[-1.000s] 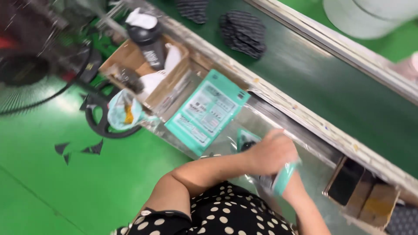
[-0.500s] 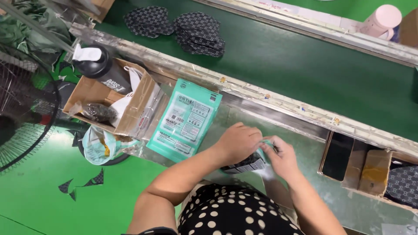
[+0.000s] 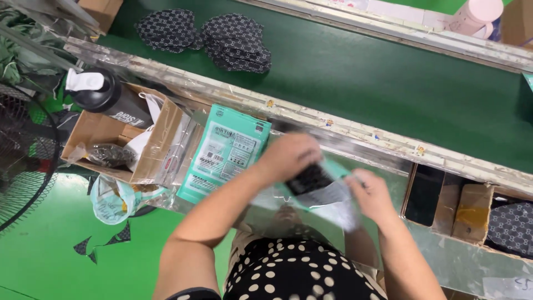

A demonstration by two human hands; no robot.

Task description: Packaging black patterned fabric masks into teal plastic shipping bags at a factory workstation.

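I see the dark green conveyor belt (image 3: 388, 83) running across the top of the view, with a pile of dark patterned fabric pieces (image 3: 222, 36) lying on it at the upper left. Below it sits the foil-covered desk (image 3: 455, 261), right in front of me. At the left end of the desk stands an open cardboard box (image 3: 158, 147) with a black shaker bottle (image 3: 108, 100) leaning across its top edge. Just beside the box lies a stack of teal printed packages (image 3: 225, 153). To the right, a compartment holds small brown cartons (image 3: 472, 211) and another patterned fabric piece (image 3: 511, 228).

Over the middle of the desk, my left hand (image 3: 288, 155) has its fingers curled down onto a dark patterned piece (image 3: 308, 179), pressing it at the mouth of a clear plastic bag (image 3: 338, 203). My right hand (image 3: 372, 194) grips the bag's edge, fingers closed on the film. The picture is blurred here, so I cannot tell how far the piece sits inside the bag.
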